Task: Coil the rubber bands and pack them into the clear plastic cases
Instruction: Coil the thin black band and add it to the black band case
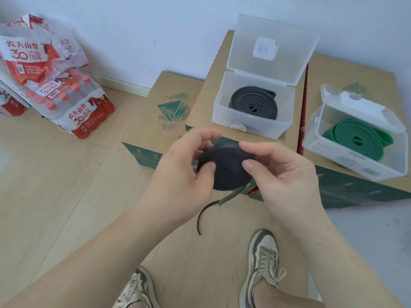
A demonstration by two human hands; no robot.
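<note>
In the near middle, the left hand (178, 172) and right hand (282, 174) have their grips clamped on a black coiled rubber band (224, 167), tail dangling. Far right, an open clear plastic case (222, 114) holds a dark grey rubber coil (253, 103); a second clear case (355, 162) holds a green rubber coil (358, 136).

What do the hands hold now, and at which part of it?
A black rubber band coil. The left hand pinches its left edge, the right hand its right edge; its tail hangs free.

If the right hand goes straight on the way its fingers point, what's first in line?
The right hand points left and pinches the black coil, so the coil comes first. Just past it is the left hand, gripping the coil's other side.
</note>
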